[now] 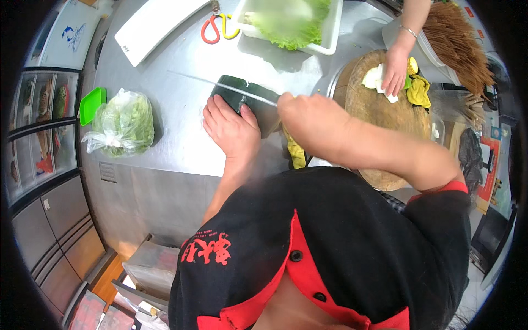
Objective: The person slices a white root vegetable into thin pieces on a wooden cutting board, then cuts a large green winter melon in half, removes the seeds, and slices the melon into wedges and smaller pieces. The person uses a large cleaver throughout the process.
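Observation:
A thick, dark-green-skinned piece of melon (266, 115), perhaps winter melon, rests on the steel worktable (181, 136) in front of me. My left hand (233, 126) lies on its near left side, fingers and thumb spread over the rind. In my right hand (311, 117) is the handle of a long knife (243, 92). The blade runs across the top of the melon, its tip reaching past the far left side. Whether the edge has entered the rind I cannot tell. My right fist hides the knife handle.
A bagged green vegetable (123, 123) and a green tray (93, 106) sit left. Behind are a white board (161, 29), scissors (211, 31) and a lettuce tub (330, 47). Right, another person's hand (396, 68) touches white pieces on a round wooden chopping block (379, 111). A yellow cloth (296, 152) lies near the melon.

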`<action>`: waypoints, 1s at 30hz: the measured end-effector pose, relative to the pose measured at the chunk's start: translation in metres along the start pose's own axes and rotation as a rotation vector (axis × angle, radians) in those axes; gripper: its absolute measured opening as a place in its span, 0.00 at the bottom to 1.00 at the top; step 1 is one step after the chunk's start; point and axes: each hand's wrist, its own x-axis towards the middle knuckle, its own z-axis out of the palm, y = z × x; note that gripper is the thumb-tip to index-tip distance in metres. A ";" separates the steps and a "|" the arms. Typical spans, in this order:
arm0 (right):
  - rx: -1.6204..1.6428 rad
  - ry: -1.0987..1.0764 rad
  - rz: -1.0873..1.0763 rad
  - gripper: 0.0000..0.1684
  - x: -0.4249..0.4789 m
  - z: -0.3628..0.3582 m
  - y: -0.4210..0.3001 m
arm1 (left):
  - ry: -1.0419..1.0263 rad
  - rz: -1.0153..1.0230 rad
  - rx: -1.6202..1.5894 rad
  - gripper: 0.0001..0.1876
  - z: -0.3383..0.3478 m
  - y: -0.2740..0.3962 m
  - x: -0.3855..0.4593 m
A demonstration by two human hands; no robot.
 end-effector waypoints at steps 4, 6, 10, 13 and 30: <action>-0.071 -0.060 -0.132 0.08 0.021 0.000 0.000 | 0.041 -0.044 0.010 0.29 0.002 -0.007 0.007; -0.106 -0.059 -0.116 0.08 0.029 0.002 -0.001 | 0.013 -0.091 -0.020 0.25 -0.001 -0.008 0.012; -0.145 -0.049 -0.156 0.09 0.048 -0.001 -0.001 | 0.035 -0.132 0.025 0.22 0.000 -0.013 0.018; -0.102 -0.136 -0.169 0.14 0.056 -0.009 0.008 | 0.072 -0.131 0.060 0.22 -0.001 -0.008 0.023; -0.104 -0.017 0.016 0.10 0.042 0.018 0.013 | -0.045 -0.071 0.043 0.22 -0.011 -0.002 0.022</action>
